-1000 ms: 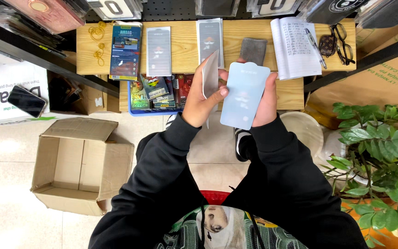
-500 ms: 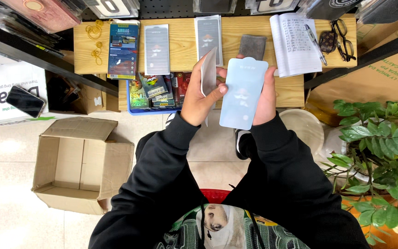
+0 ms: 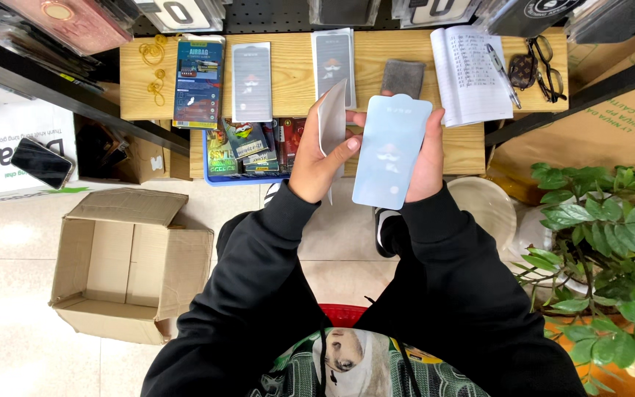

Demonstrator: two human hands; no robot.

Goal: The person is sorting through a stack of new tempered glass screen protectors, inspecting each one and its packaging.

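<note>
My right hand (image 3: 429, 160) holds a pale blue, phone-shaped glass screen protector (image 3: 391, 151) upright in front of me, fingers behind it. My left hand (image 3: 319, 163) pinches a thin white sleeve or sheet (image 3: 331, 121) seen nearly edge-on, just left of the protector and close to it. Both hands hover over the front edge of a wooden shelf table (image 3: 288, 81). On that table lie two grey flat packages (image 3: 251, 82), (image 3: 334, 57), a dark blue package (image 3: 198, 82), a grey cloth (image 3: 403, 78) and an open notebook (image 3: 468, 75) with a pen.
A blue bin (image 3: 248, 151) of packaged goods sits under the table edge. An open cardboard box (image 3: 126, 261) stands on the tiled floor at left, with a black phone (image 3: 40, 162) on a white box. A green plant (image 3: 604, 242) is at right. Glasses (image 3: 545, 62) lie on the table.
The protector has tilted slightly and shifted a little in my right hand, and the white sleeve in my left hand has turned more edge-on. Otherwise the scene is the same.
</note>
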